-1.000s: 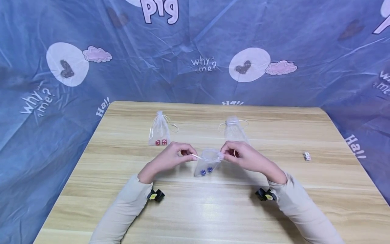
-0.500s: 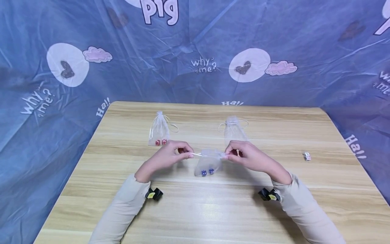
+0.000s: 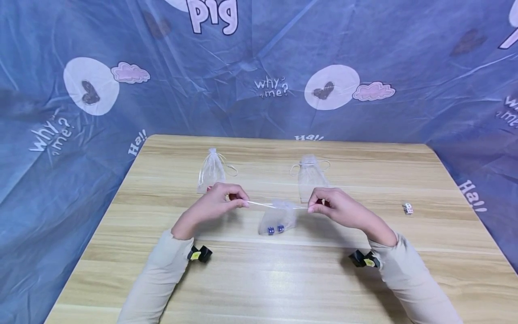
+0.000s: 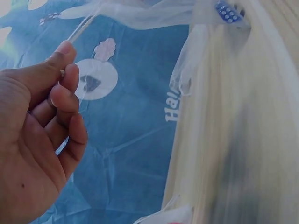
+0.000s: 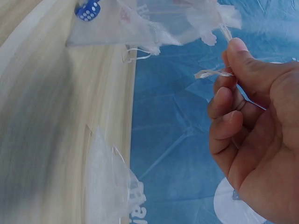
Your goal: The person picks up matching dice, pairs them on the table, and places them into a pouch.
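A sheer white drawstring pouch [image 3: 265, 220] with two blue dice [image 3: 270, 230] inside stands at the middle of the table. From its left, my left hand [image 3: 214, 202] pinches one drawstring [image 3: 259, 204] between thumb and forefinger. My right hand [image 3: 344, 207] pinches the opposite drawstring [image 3: 300, 207], which is pulled taut to the right. The pouch's mouth is gathered between them. A knotted string end [image 4: 62, 73] pokes out of my left fingers in the left wrist view. In the right wrist view, a loose string end [image 5: 208, 73] sticks out from my right fingers.
Behind my left hand lies a closed pouch [image 3: 212, 168]; a red die [image 3: 209, 188] in it is partly hidden by that hand. Another pouch [image 3: 310, 180] lies behind my right hand. White dice [image 3: 408, 208] sit at the right. A blue printed cloth [image 3: 226, 103] hangs behind the table.
My hands have moved apart, left hand leftward and right hand rightward, drawing out more string on both sides. The pouch's mouth has narrowed. My left hand now covers one red die.
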`<state>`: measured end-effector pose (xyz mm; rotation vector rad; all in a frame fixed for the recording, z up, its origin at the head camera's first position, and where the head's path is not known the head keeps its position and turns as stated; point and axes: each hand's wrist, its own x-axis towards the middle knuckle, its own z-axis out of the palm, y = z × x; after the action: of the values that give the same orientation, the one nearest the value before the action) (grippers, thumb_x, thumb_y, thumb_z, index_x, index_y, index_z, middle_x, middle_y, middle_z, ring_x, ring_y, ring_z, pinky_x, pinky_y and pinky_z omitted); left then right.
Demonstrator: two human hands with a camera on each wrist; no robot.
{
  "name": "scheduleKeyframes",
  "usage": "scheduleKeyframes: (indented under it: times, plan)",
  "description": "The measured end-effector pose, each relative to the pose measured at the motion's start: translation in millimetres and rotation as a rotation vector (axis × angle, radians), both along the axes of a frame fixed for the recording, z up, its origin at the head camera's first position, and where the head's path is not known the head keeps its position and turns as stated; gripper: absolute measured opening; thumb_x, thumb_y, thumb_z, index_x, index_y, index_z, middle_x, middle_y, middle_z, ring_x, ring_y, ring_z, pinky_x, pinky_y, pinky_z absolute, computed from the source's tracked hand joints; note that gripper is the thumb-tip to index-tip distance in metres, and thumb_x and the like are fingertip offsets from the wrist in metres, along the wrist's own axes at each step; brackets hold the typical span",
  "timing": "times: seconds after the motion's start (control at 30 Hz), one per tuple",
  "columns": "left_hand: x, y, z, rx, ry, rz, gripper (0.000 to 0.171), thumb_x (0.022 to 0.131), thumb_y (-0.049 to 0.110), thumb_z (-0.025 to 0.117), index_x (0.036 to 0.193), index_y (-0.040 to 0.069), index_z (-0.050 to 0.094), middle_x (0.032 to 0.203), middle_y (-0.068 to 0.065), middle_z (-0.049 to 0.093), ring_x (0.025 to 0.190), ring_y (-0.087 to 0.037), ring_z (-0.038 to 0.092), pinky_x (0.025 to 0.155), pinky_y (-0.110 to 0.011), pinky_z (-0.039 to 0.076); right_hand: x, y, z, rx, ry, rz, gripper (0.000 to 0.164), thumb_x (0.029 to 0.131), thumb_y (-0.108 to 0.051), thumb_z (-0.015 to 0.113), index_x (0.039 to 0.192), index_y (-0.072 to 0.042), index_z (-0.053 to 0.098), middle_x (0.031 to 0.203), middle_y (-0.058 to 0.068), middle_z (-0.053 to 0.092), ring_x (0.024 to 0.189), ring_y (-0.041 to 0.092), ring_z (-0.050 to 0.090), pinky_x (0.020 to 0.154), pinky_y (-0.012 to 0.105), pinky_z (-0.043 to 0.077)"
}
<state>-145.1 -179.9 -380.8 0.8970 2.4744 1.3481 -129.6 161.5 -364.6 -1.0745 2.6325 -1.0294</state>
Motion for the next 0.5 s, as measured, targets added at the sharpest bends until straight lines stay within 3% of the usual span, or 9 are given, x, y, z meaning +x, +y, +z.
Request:
scheduleKeyframes:
  times: [0.3,0.5]
  plan:
    - [-2.8,-7.4,-0.1,-0.020,0.018,-0.007,0.004,0.087,0.014,0.070,0.086,0.009,0.070,0.074,-0.003,0.065,0.070,-0.005,0.050,0.066,-0.020,0.044,-0.9,9.8,-1.5,-0.003,0.025,0.030,0.013,0.086,-0.007,0.067,0.083,-0.017,0.060,0.074,-0.011,0.056,0.068,-0.003,0.045,0.059,0.020,0.042]
    - [-3.7,-7.9,-0.7,-0.028,-0.004,0.010,0.006,0.088,0.015,0.070,0.087,0.009,0.070,0.075,-0.002,0.066,0.071,-0.006,0.052,0.068,-0.020,0.045,-0.2,8.3,-4.3,-0.008,-0.020,-0.011,0.008,0.087,-0.009,0.067,0.085,-0.015,0.063,0.078,-0.011,0.058,0.071,-0.001,0.049,0.062,0.021,0.045]
